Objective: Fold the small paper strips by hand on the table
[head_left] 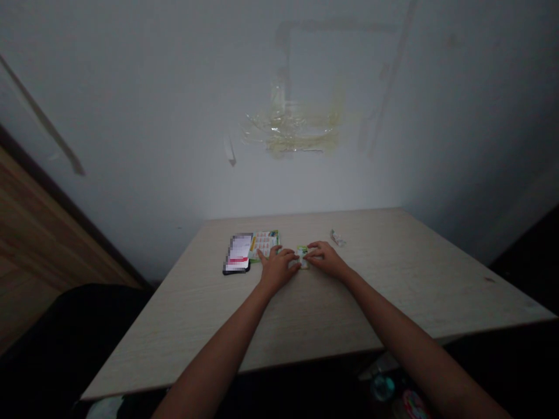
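A small white-and-green card or flat packet (302, 256) lies on the table between my hands; its exact kind is too small to make out. My left hand (276, 270) holds its left edge with thumb and fingertips, the outer fingers spread over the lower edge of a printed leaflet. From the right, my right hand (328, 260) has its bent fingertips on the card. The printed leaflet (265, 240), with rows of small pictures and a green border, lies just beyond my left hand. Touching its left side is a phone (239, 254) with a lit screen.
A crumpled piece of clear wrapper (336, 238) lies beyond my right hand. The pale wooden table (367, 326) meets a grey wall (174, 116) with peeling tape (301, 131). A wooden panel (39, 215) stands at the left. Dim items lie below the table's front edge.
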`<state>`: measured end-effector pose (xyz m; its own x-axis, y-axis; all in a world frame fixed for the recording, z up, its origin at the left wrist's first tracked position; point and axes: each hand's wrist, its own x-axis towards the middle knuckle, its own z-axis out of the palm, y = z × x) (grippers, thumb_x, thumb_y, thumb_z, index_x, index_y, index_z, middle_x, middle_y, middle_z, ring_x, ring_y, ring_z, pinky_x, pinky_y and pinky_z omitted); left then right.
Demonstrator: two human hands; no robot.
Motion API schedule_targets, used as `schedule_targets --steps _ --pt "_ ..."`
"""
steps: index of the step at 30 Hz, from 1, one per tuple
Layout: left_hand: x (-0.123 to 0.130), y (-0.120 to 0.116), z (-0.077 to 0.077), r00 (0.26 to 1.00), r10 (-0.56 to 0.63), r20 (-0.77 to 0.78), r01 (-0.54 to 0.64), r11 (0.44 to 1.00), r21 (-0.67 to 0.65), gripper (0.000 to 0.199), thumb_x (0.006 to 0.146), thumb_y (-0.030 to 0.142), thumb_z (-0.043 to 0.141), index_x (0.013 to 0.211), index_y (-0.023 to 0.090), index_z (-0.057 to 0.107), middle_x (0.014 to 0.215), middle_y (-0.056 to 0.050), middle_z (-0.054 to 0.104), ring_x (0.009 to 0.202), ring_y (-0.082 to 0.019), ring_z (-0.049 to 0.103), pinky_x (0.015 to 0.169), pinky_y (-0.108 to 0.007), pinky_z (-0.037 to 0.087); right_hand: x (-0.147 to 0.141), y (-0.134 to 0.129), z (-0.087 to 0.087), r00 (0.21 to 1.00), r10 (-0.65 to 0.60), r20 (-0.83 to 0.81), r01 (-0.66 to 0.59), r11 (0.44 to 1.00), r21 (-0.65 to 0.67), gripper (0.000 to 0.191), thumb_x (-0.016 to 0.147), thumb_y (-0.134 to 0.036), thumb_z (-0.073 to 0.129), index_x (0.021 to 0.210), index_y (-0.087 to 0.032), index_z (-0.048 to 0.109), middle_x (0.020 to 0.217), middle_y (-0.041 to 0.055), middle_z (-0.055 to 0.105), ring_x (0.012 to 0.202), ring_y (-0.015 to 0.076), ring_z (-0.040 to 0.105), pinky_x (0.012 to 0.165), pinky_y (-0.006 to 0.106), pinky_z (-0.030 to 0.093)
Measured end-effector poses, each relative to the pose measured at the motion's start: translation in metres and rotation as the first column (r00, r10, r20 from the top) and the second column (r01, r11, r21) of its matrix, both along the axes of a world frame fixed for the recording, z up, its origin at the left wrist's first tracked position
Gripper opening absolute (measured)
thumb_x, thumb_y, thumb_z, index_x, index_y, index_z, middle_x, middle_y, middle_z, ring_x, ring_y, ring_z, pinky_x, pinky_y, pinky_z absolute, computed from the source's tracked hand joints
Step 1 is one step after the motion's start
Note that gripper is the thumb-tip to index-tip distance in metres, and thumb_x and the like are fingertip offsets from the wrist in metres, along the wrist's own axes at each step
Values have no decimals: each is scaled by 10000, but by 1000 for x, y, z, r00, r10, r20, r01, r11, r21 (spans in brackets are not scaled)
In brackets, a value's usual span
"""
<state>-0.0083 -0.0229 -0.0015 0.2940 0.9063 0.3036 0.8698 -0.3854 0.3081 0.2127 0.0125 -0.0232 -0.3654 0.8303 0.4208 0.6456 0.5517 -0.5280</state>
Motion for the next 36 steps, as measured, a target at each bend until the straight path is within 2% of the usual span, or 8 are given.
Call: schedule_targets --steps 4,9,14,24,30,36 --pt "-1 -3 1 1000 -11 -5 11 1000 -7 271 893 493 602 1126 400 704 1289 19 673 1341 -336 404 1059 -837 -45 0 1 -6 1000 -6 20 5 999 31 127 845 -314 712 917 -257 801 1245 91 646 1192 244 547 1055 409 407" --pt "0 -3 2 1000 6 -21 -7 1000 -19 279 889 509 602 1130 410 702 1310 22 662 1344 -343 404 1059 -842 -22 -3 4 -8 997 -79 25 78 996 47 157 864 -331 694 939 -244 801 1274 111 616 1216 265 512 1079 441 388" --pt "0 -2 2 1000 10 -19 -11 999 -32 275 890 509 602 1127 417 707 1313 20 663 1341 -358 404 1045 -856 -8 -8 7 -3 985 -161 60 160 987 13 216 887 -365 663 992 -231 797 1294 132 603 1238 279 504 1079 437 391" --pt "0 -2 3 1000 11 -5 -11 999 -46 274 885 508 612 1128 424 706 1314 24 663 1333 -358 410 1035 -860 -23 -14 10 5 958 -241 154 248 969 -26 274 943 -410 584 1112 -289 763 1337 116 578 1252 268 496 1081 421 373" --pt "-1 -1 2 1000 12 -28 -14 999 -45 282 887 516 604 1139 431 699 1337 29 649 1341 -359 409 1031 -869 9 -18 8 9 941 -263 213 270 963 -3 292 945 -394 575 1185 -328 729 1325 116 580 1243 282 493 1057 429 384" --pt "-1 -3 2 1000 -1 -14 1 1000 -26 273 891 505 603 1129 418 703 1325 27 658 1337 -354 413 1031 -867 -23 -19 5 9 938 -269 217 270 963 28 299 948 -375 566 1203 -339 717 1311 109 585 1250 284 486 1058 436 384"
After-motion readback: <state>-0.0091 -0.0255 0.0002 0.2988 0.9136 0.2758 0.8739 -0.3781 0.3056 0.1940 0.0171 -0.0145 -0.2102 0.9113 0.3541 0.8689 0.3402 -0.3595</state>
